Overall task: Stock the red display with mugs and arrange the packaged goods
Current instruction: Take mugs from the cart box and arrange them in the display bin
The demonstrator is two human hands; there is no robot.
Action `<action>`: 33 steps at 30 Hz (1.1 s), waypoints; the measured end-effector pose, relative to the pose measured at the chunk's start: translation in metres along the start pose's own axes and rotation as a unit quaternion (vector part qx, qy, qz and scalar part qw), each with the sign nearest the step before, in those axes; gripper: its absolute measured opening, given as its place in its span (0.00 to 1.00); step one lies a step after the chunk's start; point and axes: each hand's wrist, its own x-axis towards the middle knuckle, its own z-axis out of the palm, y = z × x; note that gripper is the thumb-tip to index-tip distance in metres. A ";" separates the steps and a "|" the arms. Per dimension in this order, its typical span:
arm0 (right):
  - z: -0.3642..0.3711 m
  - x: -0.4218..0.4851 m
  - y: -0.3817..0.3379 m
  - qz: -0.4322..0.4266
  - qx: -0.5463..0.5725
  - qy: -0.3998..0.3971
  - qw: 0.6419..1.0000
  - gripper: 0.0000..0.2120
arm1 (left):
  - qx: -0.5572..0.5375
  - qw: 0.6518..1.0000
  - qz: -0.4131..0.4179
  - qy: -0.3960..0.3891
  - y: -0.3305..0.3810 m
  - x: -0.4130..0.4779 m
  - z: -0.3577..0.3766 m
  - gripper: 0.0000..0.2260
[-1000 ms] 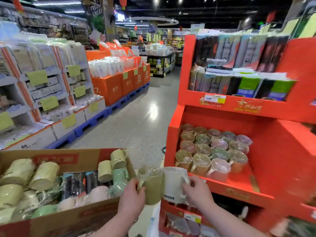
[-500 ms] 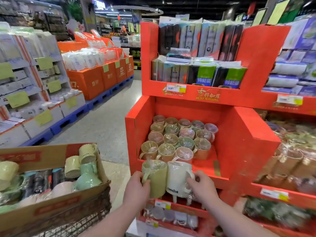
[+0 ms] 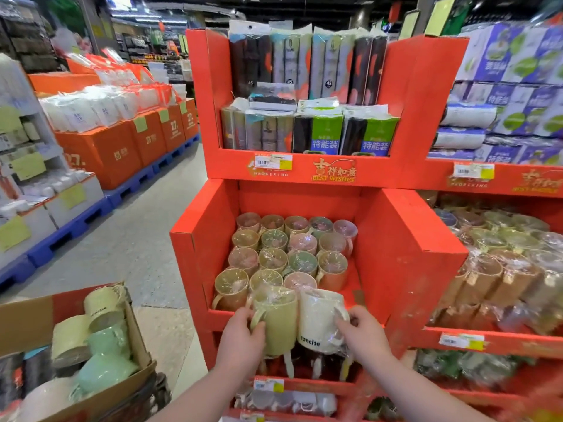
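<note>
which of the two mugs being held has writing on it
The white mug in the right hand; it reads "concise" near its base. The olive-green mug shows none.

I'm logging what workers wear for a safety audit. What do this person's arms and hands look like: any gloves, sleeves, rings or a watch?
Both forearms are bare as far as the frame shows; no sleeve cuff comes into view. The left hand and right hand wear no gloves. No watch, bracelet or ring is visible on the parts that show.
</note>
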 end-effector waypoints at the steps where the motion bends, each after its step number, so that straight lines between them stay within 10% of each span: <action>1: -0.001 0.005 -0.002 0.004 0.001 0.008 1.000 0.06 | 0.004 1.000 0.000 -0.007 0.002 0.008 0.000 0.05; 20: 0.024 0.087 -0.007 0.113 -0.058 0.154 0.980 0.08 | 0.000 0.996 0.062 -0.069 -0.003 0.125 -0.027 0.03; 33: 0.055 0.116 0.009 0.132 -0.156 0.027 0.978 0.16 | -0.006 0.996 0.061 -0.066 0.010 0.142 -0.023 0.04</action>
